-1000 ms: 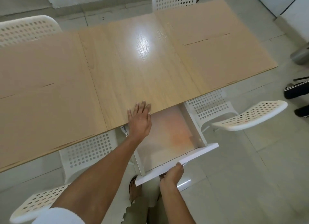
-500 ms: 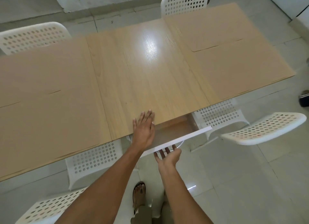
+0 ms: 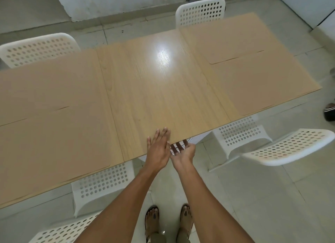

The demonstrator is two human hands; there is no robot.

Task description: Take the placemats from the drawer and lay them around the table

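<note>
Four tan mats lie on the table (image 3: 163, 90), two at each end. At the left end, one mat (image 3: 49, 86) sits by the far edge and another mat (image 3: 54, 143) by the near edge, meeting along a seam. At the right end, a far mat (image 3: 230, 37) and a near mat (image 3: 261, 83) lie likewise, covering both right corners. The bare middle strip of the table shows a bright glare.

The left hand (image 3: 157, 150) rests flat on the near edge at mid-table, fingers straight, holding nothing. The right hand (image 3: 183, 150) is just beside it, palm up, fingers extended under the near edge, gripping nothing. The drawer cannot be made out under the tabletop.

White perforated chairs stand around: one chair (image 3: 200, 11) at the far right and one chair (image 3: 39, 49) at the far left. Sandalled feet (image 3: 168, 219) stand on the tiled floor.
</note>
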